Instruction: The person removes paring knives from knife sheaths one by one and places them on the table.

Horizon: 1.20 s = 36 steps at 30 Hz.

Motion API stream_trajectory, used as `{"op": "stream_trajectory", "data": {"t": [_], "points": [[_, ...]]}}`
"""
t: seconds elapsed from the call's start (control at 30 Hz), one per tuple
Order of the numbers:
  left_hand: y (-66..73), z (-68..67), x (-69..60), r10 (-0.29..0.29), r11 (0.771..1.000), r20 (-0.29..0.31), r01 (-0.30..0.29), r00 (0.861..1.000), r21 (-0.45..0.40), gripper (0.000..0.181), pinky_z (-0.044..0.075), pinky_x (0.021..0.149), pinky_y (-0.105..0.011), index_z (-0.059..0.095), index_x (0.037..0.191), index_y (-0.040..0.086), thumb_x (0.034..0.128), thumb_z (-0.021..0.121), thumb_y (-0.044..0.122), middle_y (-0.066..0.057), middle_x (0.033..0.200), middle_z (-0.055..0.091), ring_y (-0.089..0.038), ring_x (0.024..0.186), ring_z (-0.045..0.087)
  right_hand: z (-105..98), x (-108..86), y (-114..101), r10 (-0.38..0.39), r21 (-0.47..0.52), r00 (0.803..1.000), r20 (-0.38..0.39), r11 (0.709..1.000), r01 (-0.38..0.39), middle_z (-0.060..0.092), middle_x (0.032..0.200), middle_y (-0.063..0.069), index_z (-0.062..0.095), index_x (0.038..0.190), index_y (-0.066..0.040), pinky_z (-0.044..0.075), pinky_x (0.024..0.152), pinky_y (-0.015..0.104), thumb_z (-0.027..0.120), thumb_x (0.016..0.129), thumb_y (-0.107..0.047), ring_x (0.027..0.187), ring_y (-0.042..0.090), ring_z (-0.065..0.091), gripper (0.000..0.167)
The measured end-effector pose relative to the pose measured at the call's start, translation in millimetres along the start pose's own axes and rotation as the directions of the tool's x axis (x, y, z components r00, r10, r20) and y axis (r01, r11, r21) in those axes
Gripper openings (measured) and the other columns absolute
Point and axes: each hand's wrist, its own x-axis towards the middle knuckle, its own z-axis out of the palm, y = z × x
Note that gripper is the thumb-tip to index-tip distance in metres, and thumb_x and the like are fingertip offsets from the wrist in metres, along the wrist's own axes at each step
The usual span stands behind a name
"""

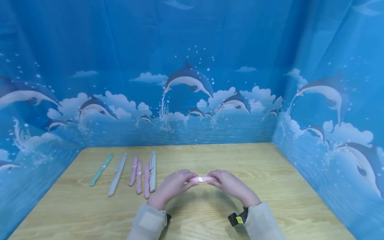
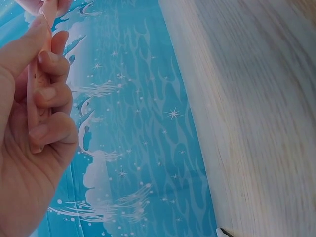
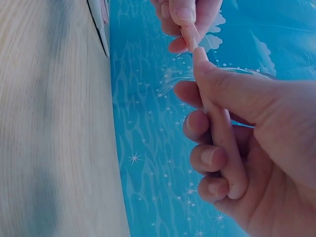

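A pink knife (image 1: 205, 179) with a white patch near its middle is held level above the table, one end in each hand. My left hand (image 1: 177, 184) grips its left end; in the left wrist view the fingers curl round the pink piece (image 2: 39, 94). My right hand (image 1: 232, 186) grips the other end, and the right wrist view shows its fingers wrapped round the pink handle (image 3: 221, 138). Its thumb lies along the handle. Fingers cover much of the knife.
Left of my hands lie a green knife (image 1: 101, 170), a grey-white knife (image 1: 117, 175), several pink knives (image 1: 139, 176) and another grey-white knife (image 1: 152, 171) on the wooden table (image 1: 270, 166). Blue dolphin-print curtains (image 1: 192, 133) stand behind and at both sides.
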Motion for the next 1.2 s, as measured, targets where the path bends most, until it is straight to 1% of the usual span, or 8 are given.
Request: {"op": "stream_trajectory", "data": {"t": [0.17, 0.33, 0.57, 0.83, 1.07, 1.2], "points": [[-1.1, 0.1, -1.0, -0.003, 1.0, 0.004, 0.003, 1.0, -0.01, 0.027, 0.054, 0.075, -0.026, 0.07, 0.11, 0.014, 0.0928, 0.063, 0.034, 0.005, 0.093, 0.068, -0.007, 0.081, 0.062, 1.4, 0.1, 1.2, 0.001, -0.002, 1.0, 0.0, 1.0, -0.001, 0.066, 0.089, -0.006, 0.068, 0.105, -0.012, 0.052, 0.072, 0.028, 0.059, 0.096, -0.025, 0.078, 0.006, 0.059, 0.018], [-2.4, 0.4, -0.8, -0.004, 1.0, -0.001, 0.004, 1.0, -0.007, 0.027, 0.054, 0.073, -0.024, 0.07, 0.11, 0.015, 0.0926, 0.063, 0.034, 0.005, 0.091, 0.068, -0.005, 0.079, 0.061, 3.1, 1.4, 2.3, 0.006, 0.005, 1.0, 0.005, 1.0, -0.006, 0.067, 0.09, -0.002, 0.067, 0.105, -0.012, 0.052, 0.071, 0.028, 0.058, 0.097, -0.025, 0.077, 0.006, 0.059, 0.017], [-2.7, 2.2, -1.5, -0.002, 1.0, 0.005, 0.002, 1.0, -0.01, 0.029, 0.055, 0.077, -0.026, 0.069, 0.111, 0.015, 0.0934, 0.061, 0.037, 0.004, 0.096, 0.07, -0.008, 0.084, 0.064, 3.0, 0.6, 2.3, 0.028, 0.013, 0.999, 0.021, 1.0, -0.028, 0.068, 0.089, 0.001, 0.067, 0.104, -0.013, 0.051, 0.069, 0.028, 0.059, 0.097, -0.024, 0.075, 0.006, 0.057, 0.016], [-3.2, 0.9, -2.5, -0.014, 1.0, 0.014, 0.014, 1.0, -0.014, 0.03, 0.055, 0.079, -0.027, 0.069, 0.112, 0.015, 0.0934, 0.061, 0.037, 0.003, 0.098, 0.07, -0.009, 0.086, 0.064, 2.7, 0.5, 3.0, 0.022, 0.008, 1.0, 0.014, 1.0, -0.022, 0.067, 0.09, 0.0, 0.067, 0.104, -0.013, 0.051, 0.07, 0.029, 0.058, 0.097, -0.026, 0.077, 0.006, 0.058, 0.018], [-3.7, 1.5, -2.0, 0.003, 1.0, -0.008, -0.003, 1.0, -0.001, 0.028, 0.055, 0.078, -0.027, 0.069, 0.111, 0.014, 0.093, 0.062, 0.034, 0.002, 0.097, 0.07, -0.009, 0.085, 0.065, 1.8, 0.6, 2.9, 0.027, 0.012, 1.0, 0.016, 1.0, -0.027, 0.067, 0.09, 0.001, 0.067, 0.103, -0.014, 0.05, 0.068, 0.027, 0.058, 0.097, -0.025, 0.075, 0.006, 0.056, 0.015], [-3.3, 1.0, -2.5, -0.001, 1.0, -0.007, 0.001, 1.0, 0.0, 0.028, 0.055, 0.079, -0.028, 0.069, 0.111, 0.013, 0.0932, 0.062, 0.034, 0.002, 0.098, 0.07, -0.01, 0.086, 0.065, 1.6, 1.3, 3.3, 0.026, 0.01, 1.0, 0.013, 1.0, -0.026, 0.067, 0.09, 0.0, 0.067, 0.103, -0.014, 0.051, 0.07, 0.027, 0.059, 0.097, -0.024, 0.076, 0.006, 0.057, 0.015]]}}
